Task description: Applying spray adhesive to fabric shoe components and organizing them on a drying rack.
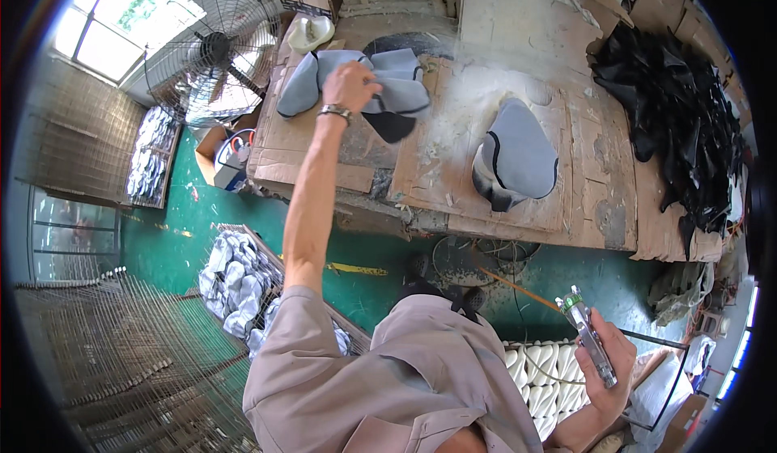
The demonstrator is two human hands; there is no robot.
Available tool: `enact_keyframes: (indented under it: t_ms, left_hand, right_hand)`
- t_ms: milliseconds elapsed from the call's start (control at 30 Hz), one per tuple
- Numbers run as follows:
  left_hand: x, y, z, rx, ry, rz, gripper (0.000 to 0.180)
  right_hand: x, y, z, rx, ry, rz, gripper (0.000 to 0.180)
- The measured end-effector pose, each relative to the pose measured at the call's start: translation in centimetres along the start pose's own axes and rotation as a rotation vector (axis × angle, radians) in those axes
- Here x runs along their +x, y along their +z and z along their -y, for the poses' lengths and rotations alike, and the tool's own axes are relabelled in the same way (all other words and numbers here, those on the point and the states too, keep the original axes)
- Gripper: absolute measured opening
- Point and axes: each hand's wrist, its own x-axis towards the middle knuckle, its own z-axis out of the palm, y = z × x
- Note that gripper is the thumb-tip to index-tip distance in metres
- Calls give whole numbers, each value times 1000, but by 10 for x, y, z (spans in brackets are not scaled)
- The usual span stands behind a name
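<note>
My left hand (pixel 352 87) reaches over the far left of the work table, its fingers closed on a grey fabric cover (pixel 402 95) with black edging. A dark flap hangs from that cover. More grey covers (pixel 300 86) lie bunched beside and beneath this hand. Low on the right, my right hand (pixel 613 354) is wrapped around a slim silver metal hand tool (pixel 597 348) with a green part near its end. On the table right of centre sits a saddle-shaped pad (pixel 518 150), topped with black-edged grey fabric over a pale body; neither hand touches it.
The table is covered with worn cardboard (pixel 603 202). A heap of black sheet pieces (pixel 672 113) lies at its right, a cream moulded piece (pixel 311 34) at its far left. A large fan (pixel 212 48) stands beyond. Grey pieces (pixel 235 283) and cream pads (pixel 542 376) lie below.
</note>
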Motion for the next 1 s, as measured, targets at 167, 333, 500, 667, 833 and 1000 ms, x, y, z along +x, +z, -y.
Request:
enact_keyframes:
  t_ms: [167, 333, 500, 667, 833, 1000]
  left_hand:
    - [-11, -26, 43, 127, 74, -231, 19]
    - [-94, -38, 114, 450, 214, -546, 26]
    - [-227, 36, 242, 756, -331, 358, 49]
    - [-220, 99, 232, 523, -641, 241, 68]
    - [-263, 92, 230, 191, -467, -340, 51]
    - [-347, 145, 150, -279, -638, -82, 43]
  right_hand:
    - [13, 17, 25, -21, 46, -8, 50]
    - [27, 34, 34, -30, 108, -23, 50]
    - [38, 37, 40, -70, 27, 23, 62]
    - [22, 29, 45, -81, 181, -35, 52]
    - [16, 5, 25, -222, 145, -62, 55]
    - [18, -19, 23, -198, 85, -283, 64]
